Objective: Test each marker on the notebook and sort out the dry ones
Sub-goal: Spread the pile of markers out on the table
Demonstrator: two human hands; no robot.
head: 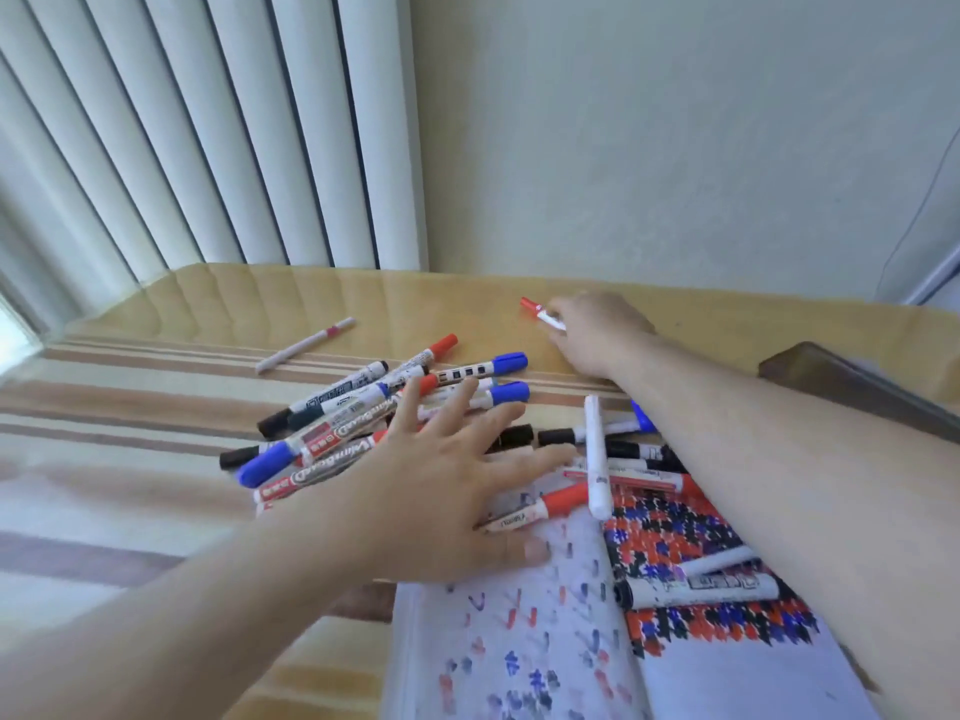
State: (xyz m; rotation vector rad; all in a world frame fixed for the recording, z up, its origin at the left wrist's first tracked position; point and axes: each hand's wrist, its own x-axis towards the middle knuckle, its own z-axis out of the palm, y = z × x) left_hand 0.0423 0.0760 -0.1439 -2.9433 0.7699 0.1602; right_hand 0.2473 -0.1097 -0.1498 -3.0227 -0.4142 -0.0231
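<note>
While outstretched, right hand (592,330) gripping marker (543,314)

Single head view, close above table (218,304), facing forward-down toward wall (675,148)

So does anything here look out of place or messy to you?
A thin white pen lies alone, apart from the marker pile. Several markers lie across the open notebook, covering its scribbled test marks. The right hand holds a red-capped marker far off by the wall side.
</note>
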